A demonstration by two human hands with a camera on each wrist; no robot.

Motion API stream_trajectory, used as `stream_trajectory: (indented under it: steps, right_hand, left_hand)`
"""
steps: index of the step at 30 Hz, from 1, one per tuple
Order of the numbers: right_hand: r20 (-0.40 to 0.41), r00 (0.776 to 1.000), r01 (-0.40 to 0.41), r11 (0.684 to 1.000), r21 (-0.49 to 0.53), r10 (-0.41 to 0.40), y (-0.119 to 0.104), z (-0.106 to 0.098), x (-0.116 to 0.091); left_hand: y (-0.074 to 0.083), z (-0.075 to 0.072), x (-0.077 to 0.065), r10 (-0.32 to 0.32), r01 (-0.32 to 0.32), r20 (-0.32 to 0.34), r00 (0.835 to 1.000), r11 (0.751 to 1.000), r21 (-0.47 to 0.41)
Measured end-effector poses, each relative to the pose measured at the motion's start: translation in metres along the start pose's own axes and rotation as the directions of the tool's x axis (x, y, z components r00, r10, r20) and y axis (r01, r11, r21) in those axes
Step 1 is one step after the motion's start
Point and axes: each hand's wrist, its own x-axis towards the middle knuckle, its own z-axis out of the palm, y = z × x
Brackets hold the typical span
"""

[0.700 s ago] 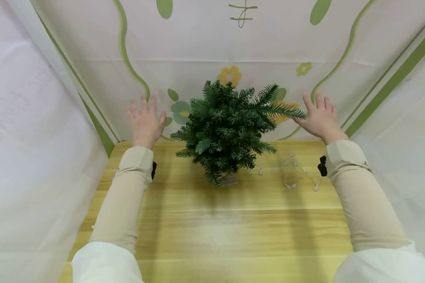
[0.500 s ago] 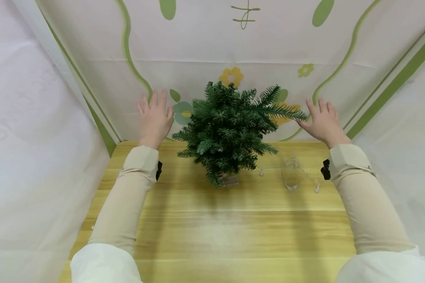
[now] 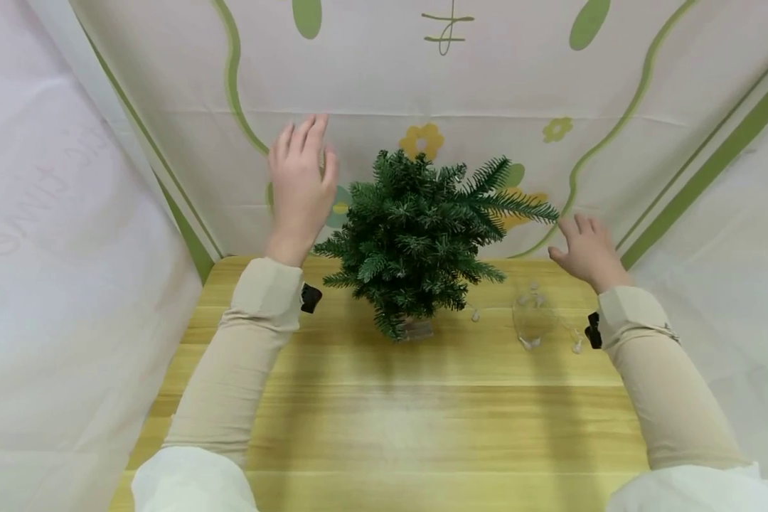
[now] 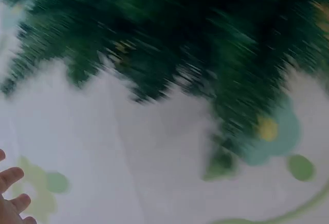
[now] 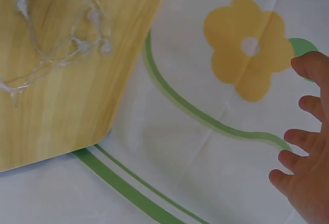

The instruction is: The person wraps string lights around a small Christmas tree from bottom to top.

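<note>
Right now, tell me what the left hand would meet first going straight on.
The left hand points at the patterned cloth behind the table, likely its first contact; the tree stands off to the right. The gap's depth is unclear.

Faint "tic time" lettering [image 3: 45, 190], left curtain [image 3: 83, 341]

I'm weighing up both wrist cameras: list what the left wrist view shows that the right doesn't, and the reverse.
Only the left wrist view: the green tree, blurred across the top; a blue-green printed flower; and part of the left hand at the lower left.

Only the right wrist view: the wooden table, the clear wire with small bulbs on it, and the right hand.

Both: the white cloth with printed flowers and green lines.
</note>
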Motion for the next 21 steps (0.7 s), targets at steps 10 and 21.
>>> stream_trajectory:
  steps: [10, 21]
  right_hand:
    - [0.071, 0.996, -0.047, 0.999, 0.015, 0.046, 0.021, 0.031, -0.01]
    - [0.093, 0.995, -0.04, 0.999, 0.027, 0.037, 0.041, 0.077, -0.018]
  left_hand:
    - [0.074, -0.011, -0.009, 0.229, -0.234, -0.076, 0.97, 0.971, -0.057]
    - [0.137, 0.012, -0.061, 0.615, -0.607, -0.093, 0.783, 0.788, 0.106]
